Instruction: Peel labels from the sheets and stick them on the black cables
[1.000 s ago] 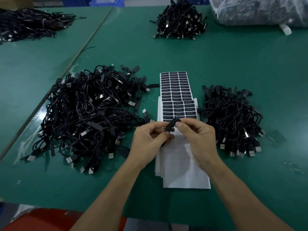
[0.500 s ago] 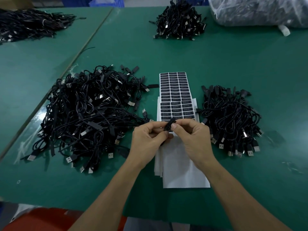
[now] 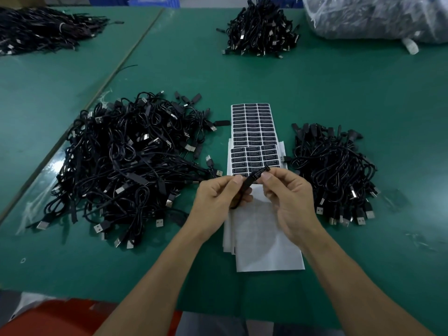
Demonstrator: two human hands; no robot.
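Left hand [image 3: 219,197], right hand [image 3: 288,197] pinch cable [image 3: 251,181].

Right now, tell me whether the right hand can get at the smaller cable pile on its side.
Probably yes: the smaller cable pile lies beside the right hand with only bare green table between. But its fingers pinch the held cable, so they would need freeing first.

A factory assembly bench. Bulk black cables [image 3: 126,161] lie heaped left of the left hand [image 3: 218,197] on a green table [image 3: 339,93]. Label sheets [image 3: 251,122] and bagged stock [image 3: 375,18] lie beyond it.
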